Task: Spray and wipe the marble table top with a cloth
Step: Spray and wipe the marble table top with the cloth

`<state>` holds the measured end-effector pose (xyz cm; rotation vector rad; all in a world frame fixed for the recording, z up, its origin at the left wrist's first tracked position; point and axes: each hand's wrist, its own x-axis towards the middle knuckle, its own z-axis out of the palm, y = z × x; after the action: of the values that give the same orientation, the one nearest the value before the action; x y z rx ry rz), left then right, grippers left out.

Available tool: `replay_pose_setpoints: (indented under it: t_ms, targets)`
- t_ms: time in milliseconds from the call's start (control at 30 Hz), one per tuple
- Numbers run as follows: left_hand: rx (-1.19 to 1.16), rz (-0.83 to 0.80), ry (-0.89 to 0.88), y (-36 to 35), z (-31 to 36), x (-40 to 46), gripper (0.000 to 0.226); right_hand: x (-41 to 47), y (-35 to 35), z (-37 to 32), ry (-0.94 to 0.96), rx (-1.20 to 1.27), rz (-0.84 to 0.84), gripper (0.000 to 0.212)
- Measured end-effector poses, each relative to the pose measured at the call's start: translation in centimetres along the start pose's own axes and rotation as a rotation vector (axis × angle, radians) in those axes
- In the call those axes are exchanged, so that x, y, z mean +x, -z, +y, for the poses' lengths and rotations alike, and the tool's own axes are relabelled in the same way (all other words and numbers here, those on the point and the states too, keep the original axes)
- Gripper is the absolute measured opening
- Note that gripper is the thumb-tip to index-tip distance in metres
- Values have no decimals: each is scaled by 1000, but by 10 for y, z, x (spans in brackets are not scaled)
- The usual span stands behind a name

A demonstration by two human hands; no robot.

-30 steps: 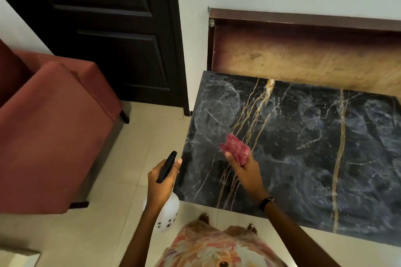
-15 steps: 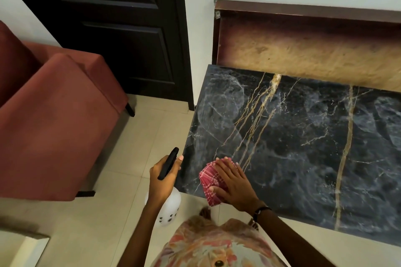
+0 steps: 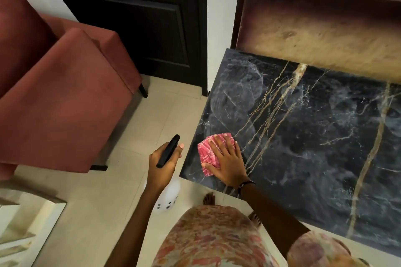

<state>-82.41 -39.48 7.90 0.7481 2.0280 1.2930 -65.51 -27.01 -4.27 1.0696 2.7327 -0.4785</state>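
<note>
The black marble table top (image 3: pixel 314 136) with gold and white veins fills the right half of the view. A folded red-and-white cloth (image 3: pixel 206 154) lies flat near its front-left corner. My right hand (image 3: pixel 227 158) presses on the cloth with straight, spread fingers. My left hand (image 3: pixel 162 162) hangs beside the table's left edge, over the floor, and grips the black trigger head of a white spray bottle (image 3: pixel 169 197); the hand hides much of the bottle.
A red armchair (image 3: pixel 60 97) stands on the left, a dark door (image 3: pixel 141 17) behind it. A wooden panel (image 3: pixel 325 28) leans against the wall behind the table. Beige tiled floor (image 3: pixel 97 191) lies between chair and table. A pale mirrored object (image 3: pixel 21 230) sits bottom left.
My right hand brought the cloth from a raised pinch down onto the marble and slid it toward the front-left corner, now lying flat on it. The left hand with the bottle stayed in place.
</note>
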Motion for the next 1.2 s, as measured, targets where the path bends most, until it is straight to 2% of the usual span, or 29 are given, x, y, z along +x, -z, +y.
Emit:
replay_pose_setpoints:
  t_ms: [133,233,400,500,600,767,900,967,1067,1200]
  targets:
    - [-6,-12,-4,-4,1,1,21,-41,-15,-3,184,-37,-4,77]
    - [-16,-16,0,-5,0,2,22,-75,-19,23,243,-41,26,76]
    - [-24,-31,6,-5,3,1,23,-57,7,61,130,-26,20,77]
    - [-20,-25,7,-5,5,1,24,-19,18,54,41,-13,-8,81]
    - [-39,-26,2,-6,6,0,27,20,19,33,40,-45,-13,84]
    - [-43,-52,-6,-9,8,-2,26,22,9,10,275,-119,-3,77]
    - [-41,-53,-9,-9,10,0,23,-32,-3,40,466,-127,12,74]
    - [-33,-54,-9,-9,9,1,22,-41,0,62,498,-134,36,73]
    - [-30,-48,0,-9,7,3,25,-16,15,76,400,-139,-8,75]
    - [-42,-39,23,-9,5,7,26,41,30,55,201,-89,-51,81]
